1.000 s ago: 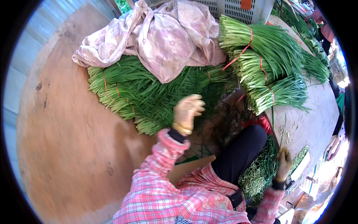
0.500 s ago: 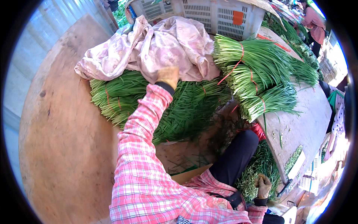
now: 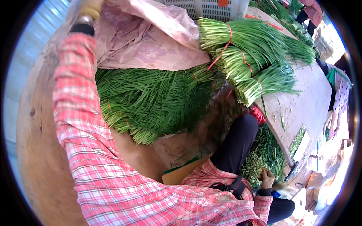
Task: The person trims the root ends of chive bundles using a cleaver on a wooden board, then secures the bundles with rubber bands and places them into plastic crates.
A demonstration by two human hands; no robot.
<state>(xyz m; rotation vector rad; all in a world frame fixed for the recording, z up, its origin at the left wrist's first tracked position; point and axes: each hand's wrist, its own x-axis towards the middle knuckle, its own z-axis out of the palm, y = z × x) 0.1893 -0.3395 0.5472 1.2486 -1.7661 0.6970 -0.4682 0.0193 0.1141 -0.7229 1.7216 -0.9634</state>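
Pink patterned cloth [image 3: 154, 51] lies over the far side of banded green bundles [image 3: 151, 94], apparently as their cover, its left part clasped in the left hand [image 3: 89, 10], while the right hand [image 3: 266, 177] rests curled near leafy trimmings [image 3: 253, 160], contents, if any, impossible to tell.

Watching remotely, I saw matt, creased cloth in the cover [image 3: 151, 51], smooth plastic in the crate [image 3: 213, 12], worn wood in the board [image 3: 36, 150], and matt, woven cloth in the sleeve [image 3: 77, 90].
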